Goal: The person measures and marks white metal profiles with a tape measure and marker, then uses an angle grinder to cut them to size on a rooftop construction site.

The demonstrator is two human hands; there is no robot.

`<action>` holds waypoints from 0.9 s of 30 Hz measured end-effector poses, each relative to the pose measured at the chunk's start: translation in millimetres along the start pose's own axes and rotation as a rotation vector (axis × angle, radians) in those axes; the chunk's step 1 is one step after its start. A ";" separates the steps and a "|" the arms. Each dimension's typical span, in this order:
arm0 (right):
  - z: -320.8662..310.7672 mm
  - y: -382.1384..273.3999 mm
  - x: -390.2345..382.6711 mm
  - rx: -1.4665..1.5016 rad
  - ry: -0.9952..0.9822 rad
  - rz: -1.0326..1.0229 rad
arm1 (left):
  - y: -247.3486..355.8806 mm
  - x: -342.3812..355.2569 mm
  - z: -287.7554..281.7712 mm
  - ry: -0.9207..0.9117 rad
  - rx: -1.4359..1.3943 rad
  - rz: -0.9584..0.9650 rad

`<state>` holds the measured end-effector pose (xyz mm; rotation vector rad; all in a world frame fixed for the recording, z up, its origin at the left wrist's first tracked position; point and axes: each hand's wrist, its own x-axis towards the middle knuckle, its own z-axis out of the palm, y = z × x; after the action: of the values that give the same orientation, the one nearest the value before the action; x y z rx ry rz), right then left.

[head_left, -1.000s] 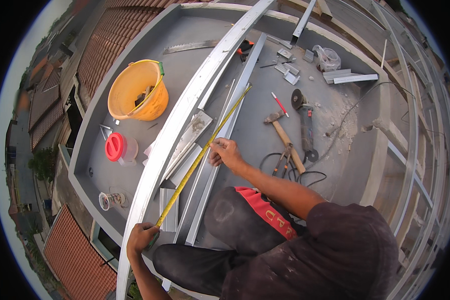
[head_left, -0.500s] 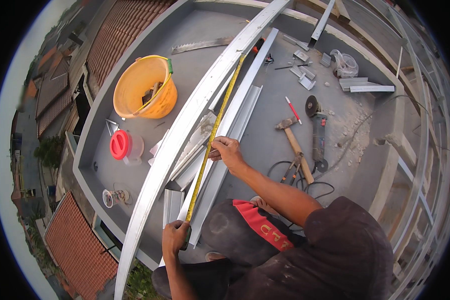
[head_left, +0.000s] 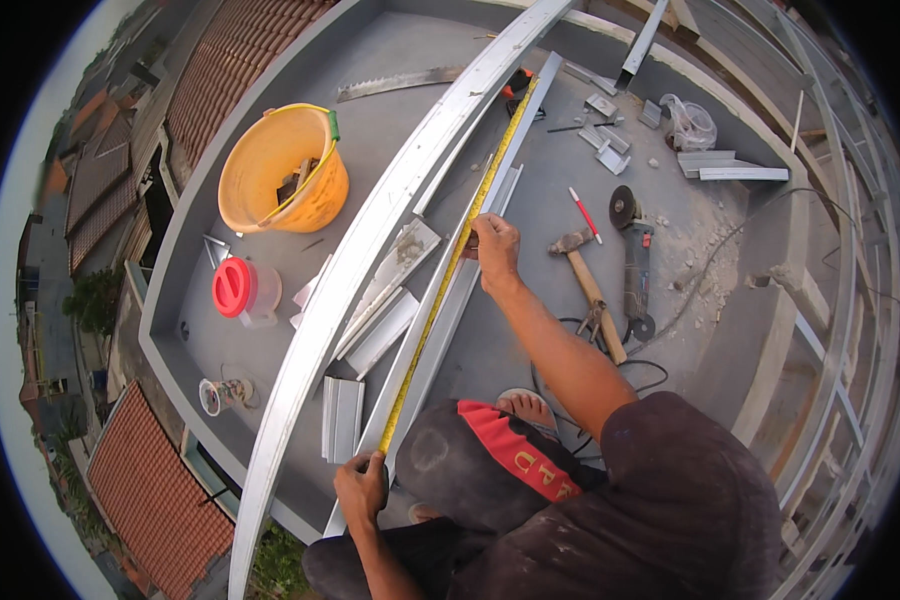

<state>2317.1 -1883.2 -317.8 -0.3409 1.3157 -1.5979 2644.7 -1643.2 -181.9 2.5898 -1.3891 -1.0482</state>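
Observation:
A yellow tape measure (head_left: 440, 297) is drawn out along a long silvery metal channel (head_left: 541, 82), its blade lying on the channel almost to the far end. My left hand (head_left: 360, 487) is closed round the tape's dark case at the near end; the palm hides most of the case. Farther up, my right hand (head_left: 495, 250) pinches the blade at the channel's edge, fingertips partly hidden. Beside this channel, on its right, lies another metal profile (head_left: 460, 300). A longer white metal beam (head_left: 370, 235) crosses to the left of both.
Left of the beam are a yellow bucket (head_left: 245, 185), a red-lidded jar (head_left: 235, 287) and a clear cup (head_left: 213, 397). A hammer (head_left: 592, 290), pliers (head_left: 593, 315), an angle grinder (head_left: 636, 260) with its cord and a red marker (head_left: 584, 213) lie right. Metal offcuts (head_left: 375, 325) sit between beam and channel.
My right hand has slid farther up along the tape. The blade has swung right onto the channel and now lies along it. My left hand has shifted slightly nearer, still holding the case.

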 end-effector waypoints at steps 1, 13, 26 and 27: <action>-6.7 -7.1 21.0 -0.029 0.049 -0.040 | 3.2 -0.6 0.4 -0.018 0.009 -0.018; -44.0 -69.7 204.9 -0.170 0.107 -0.084 | 15.0 -0.3 -3.9 0.119 0.093 0.045; -41.1 -71.8 230.3 -0.682 0.270 -0.091 | 11.0 -4.9 -7.5 0.075 0.098 -0.001; -38.4 -74.9 222.8 -0.694 0.245 -0.048 | 8.6 -6.1 -6.7 0.093 0.105 -0.007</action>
<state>2148.1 -2048.4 -347.1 -0.6110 2.0533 -1.1993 2639.9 -1645.7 -170.7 2.6796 -1.4527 -0.8655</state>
